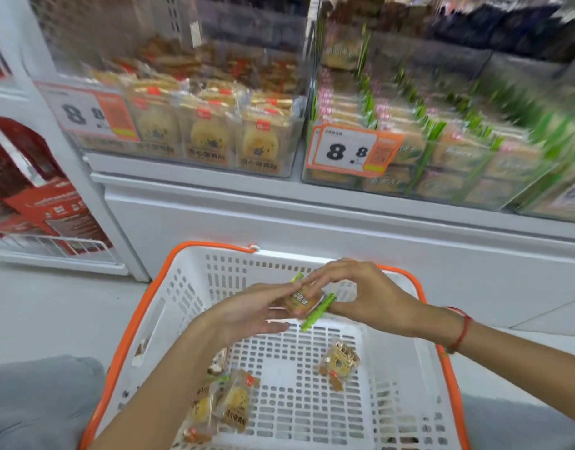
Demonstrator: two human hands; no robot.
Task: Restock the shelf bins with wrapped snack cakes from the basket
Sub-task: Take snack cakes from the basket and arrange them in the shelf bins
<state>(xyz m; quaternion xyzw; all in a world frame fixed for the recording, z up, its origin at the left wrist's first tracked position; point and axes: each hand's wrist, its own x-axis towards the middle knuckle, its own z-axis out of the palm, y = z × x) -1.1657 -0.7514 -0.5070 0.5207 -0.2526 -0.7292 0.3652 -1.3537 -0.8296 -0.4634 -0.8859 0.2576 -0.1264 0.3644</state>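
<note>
**Green-edged cake up between both hands, bin waiting on the right**

Head view: both hands meet over the white basket (393, 384) with its orange rim. The left hand (247, 315) lies flat beneath a green-edged snack cake (307, 302), fingers straight and supporting it. The right hand (361, 293) comes in from the other side, fingertips pinching the wrapper's top edge. The cake sits well above the basket floor, roughly level with the far rim.

Up on the shelf, the right bin (442, 157) holds rows of matching green-edged packs behind an orange 8.8 price tag (351, 151). The left bin (214, 134) carries yellow egg-yolk cakes. So this one looks bound for the right bin. The smart play: square the pack to the rows, label facing forward, and slot it upright rather than dropping it loose.

Still to go in the basket: a gold-wrapped cake (339, 363) lying alone, and a cluster of yellow cakes (221, 407) near the left forearm.

Hard to read: the upper shelves are smeared by motion blur, the wrapper print is too small, and the basket's near edge is cut off, so the remaining count is uncertain.
</note>
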